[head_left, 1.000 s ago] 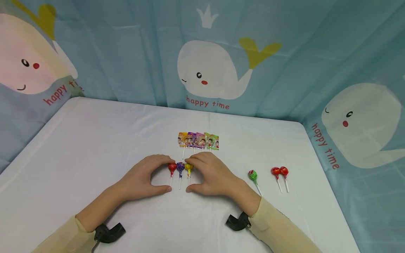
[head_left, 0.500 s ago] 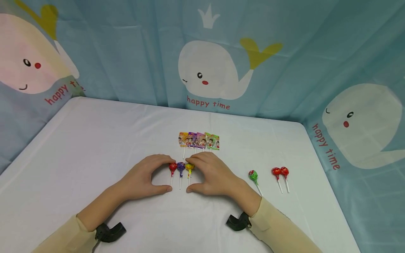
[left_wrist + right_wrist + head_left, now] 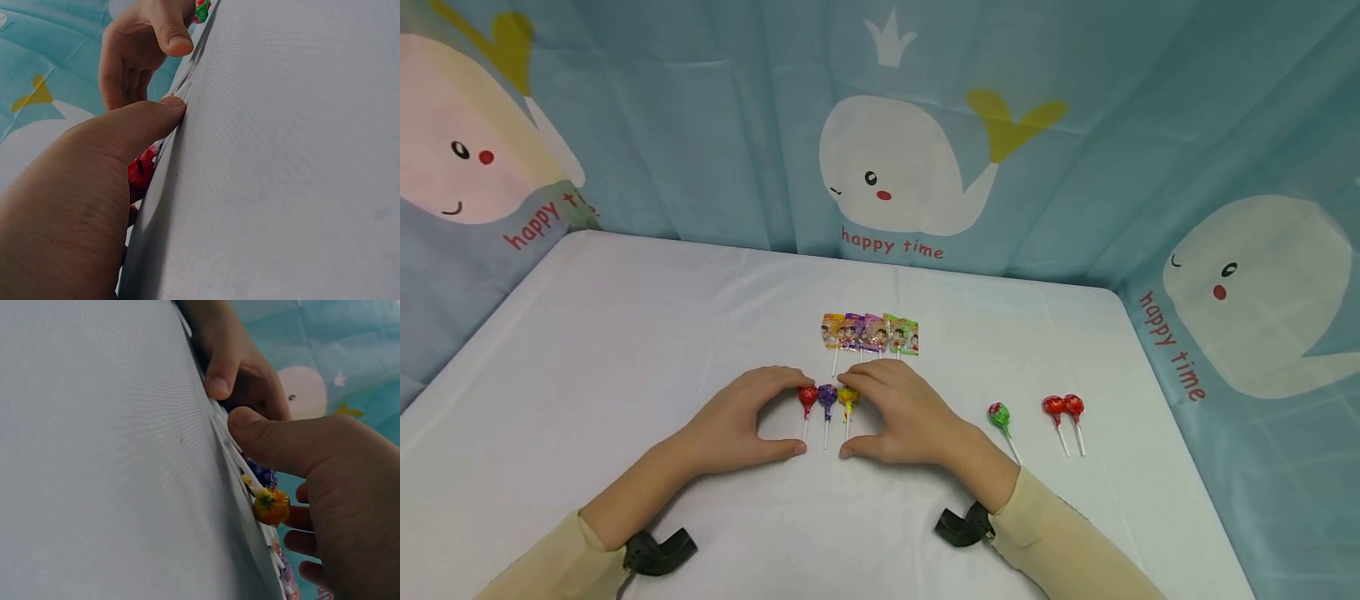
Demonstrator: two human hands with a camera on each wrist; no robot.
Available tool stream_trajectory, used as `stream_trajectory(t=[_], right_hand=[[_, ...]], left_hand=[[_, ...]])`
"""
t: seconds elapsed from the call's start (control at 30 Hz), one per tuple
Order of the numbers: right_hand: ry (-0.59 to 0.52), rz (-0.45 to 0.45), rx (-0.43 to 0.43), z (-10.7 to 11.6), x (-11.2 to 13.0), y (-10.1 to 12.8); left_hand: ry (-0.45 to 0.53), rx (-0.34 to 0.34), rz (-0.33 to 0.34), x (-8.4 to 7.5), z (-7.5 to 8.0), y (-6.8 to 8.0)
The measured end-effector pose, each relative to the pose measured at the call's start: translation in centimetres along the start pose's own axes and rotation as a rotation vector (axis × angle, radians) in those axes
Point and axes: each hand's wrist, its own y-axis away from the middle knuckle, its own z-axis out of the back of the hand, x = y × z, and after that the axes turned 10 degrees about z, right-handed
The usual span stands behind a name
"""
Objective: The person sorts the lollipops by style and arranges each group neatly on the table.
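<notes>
Three round lollipops lie side by side on the white table [image 3: 625, 333]: red [image 3: 808, 397], purple [image 3: 827, 394] and yellow [image 3: 847, 396], sticks pointing toward me. My left hand [image 3: 793, 417] curves round their left side, fingertips at the red head and thumb by the stick ends. My right hand [image 3: 859, 417] mirrors it, fingertips at the yellow head. The left wrist view shows my left thumb [image 3: 125, 131] beside the red lollipop [image 3: 142, 167]. In the right wrist view my right thumb [image 3: 275, 440] lies on the sticks above the yellow lollipop [image 3: 272, 506]. Neither hand lifts anything.
A row of several flat wrapped lollipops [image 3: 870, 333] lies just beyond my hands. To the right lie a green lollipop [image 3: 998, 414] and two red ones [image 3: 1054, 406] [image 3: 1073, 405]. A blue whale-print curtain [image 3: 895, 167] surrounds the table on three sides.
</notes>
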Motion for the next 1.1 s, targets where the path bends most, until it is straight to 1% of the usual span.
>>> stream_trajectory(t=[0.5, 0.77, 1.1], right_hand=[[0.011, 0.044, -0.046, 0.6, 0.0, 1.0], [0.001, 0.026, -0.056, 1.0, 0.1, 1.8], [0.034, 0.026, -0.054, 1.6, 0.0, 2.6]], left_hand=[[-0.016, -0.004, 0.020, -0.1, 0.1, 0.1], [-0.026, -0.017, 0.010, 0.0, 0.1, 0.3], [-0.017, -0.012, 0.016, -0.1, 0.0, 0.2]])
